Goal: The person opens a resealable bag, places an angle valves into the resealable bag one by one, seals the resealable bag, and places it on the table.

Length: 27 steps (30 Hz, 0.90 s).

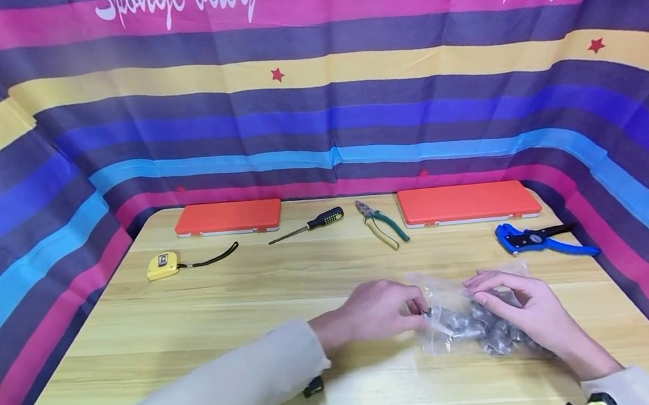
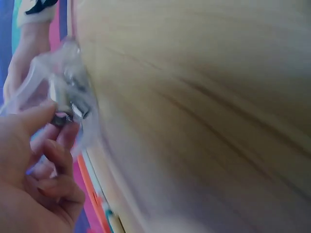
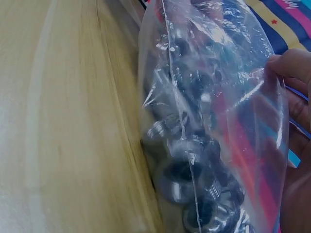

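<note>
I am watching both hands working at the clear zip bag (image 1: 474,318) of metal nuts and threaded fittings (image 3: 187,170), which is lying on the wooden table (image 1: 196,329), toward its near right. My right hand (image 1: 534,313) is resting over the far side of the bag, fingers curled on the plastic and holding its top edge. My left hand (image 1: 377,310) is sitting at the bag's left edge, thumb and forefinger pinching one small metal nut (image 2: 62,118) right at the bag's mouth. Whether the nut is going in or coming out, I cannot tell. Judging from this, the work is only getting going: the bag is looking nearly full, and no loose fittings are lying on the table around it.

Beyond the bag to its right, blue wire strippers (image 1: 536,240) are lying; behind the bag, green-handled pliers (image 1: 381,223), a screwdriver (image 1: 309,224) and a yellow tape measure (image 1: 163,265) further left. Behind those, two orange cases (image 1: 227,217) are sitting against the striped backdrop (image 1: 315,100).
</note>
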Motion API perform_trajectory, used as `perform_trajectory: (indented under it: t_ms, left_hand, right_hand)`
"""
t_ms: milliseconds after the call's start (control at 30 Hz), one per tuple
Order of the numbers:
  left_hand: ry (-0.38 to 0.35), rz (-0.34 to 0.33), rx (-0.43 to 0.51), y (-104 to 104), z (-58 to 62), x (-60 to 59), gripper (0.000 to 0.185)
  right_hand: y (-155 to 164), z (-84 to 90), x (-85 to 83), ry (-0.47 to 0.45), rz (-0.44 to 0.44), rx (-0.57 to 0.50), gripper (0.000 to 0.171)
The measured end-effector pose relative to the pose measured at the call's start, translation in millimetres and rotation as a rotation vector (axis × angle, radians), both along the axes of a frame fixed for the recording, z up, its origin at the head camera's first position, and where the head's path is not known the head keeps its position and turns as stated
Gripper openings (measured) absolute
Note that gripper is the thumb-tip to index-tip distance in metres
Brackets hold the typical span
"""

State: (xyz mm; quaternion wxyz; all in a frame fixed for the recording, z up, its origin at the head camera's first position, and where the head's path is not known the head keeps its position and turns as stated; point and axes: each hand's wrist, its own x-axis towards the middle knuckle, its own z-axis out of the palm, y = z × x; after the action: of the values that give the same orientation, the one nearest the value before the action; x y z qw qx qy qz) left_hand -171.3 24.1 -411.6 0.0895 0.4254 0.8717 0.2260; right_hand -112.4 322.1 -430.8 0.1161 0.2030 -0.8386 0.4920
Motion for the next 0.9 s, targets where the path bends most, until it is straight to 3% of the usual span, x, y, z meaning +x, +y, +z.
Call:
perform_trajectory:
  t_ms: [100,233,367,500,700,800,900]
  left_hand:
    - [0.036,0.036,-0.064,21.6,-2.2,3.1,0.019]
    - [0.042,0.081,-0.083,39.2,-5.0,9.1,0.022]
    - [0.041,0.078,-0.085,48.7,-7.0,12.3,0.019]
    - [-0.011,0.075,-0.081,44.7,-6.6,11.4,0.017]
    - [-0.075,0.09,0.005,20.0,-5.0,10.9,0.014]
    - [-0.164,0.107,0.061,7.7,-6.4,18.0,0.017]
    - [-0.357,0.129,0.134,0.3,-8.2,30.7,0.024]
  right_hand:
    - [-1.6,2.4,-0.2,0.006,-0.003,0.002,0.028]
    - [-0.3,3.6,-0.4,0.012,-0.029,0.027,0.027]
    - [1.4,2.1,1.6,0.01,-0.061,0.052,0.025]
    - [0.2,1.0,2.7,-0.002,-0.069,0.048,0.022]
    - [-1.4,0.8,1.4,-0.014,-0.071,0.05,0.023]
    - [-0.7,0.5,1.2,-0.029,-0.069,0.048,0.022]
    - [-0.3,0.4,1.2,-0.04,-0.072,0.06,0.021]
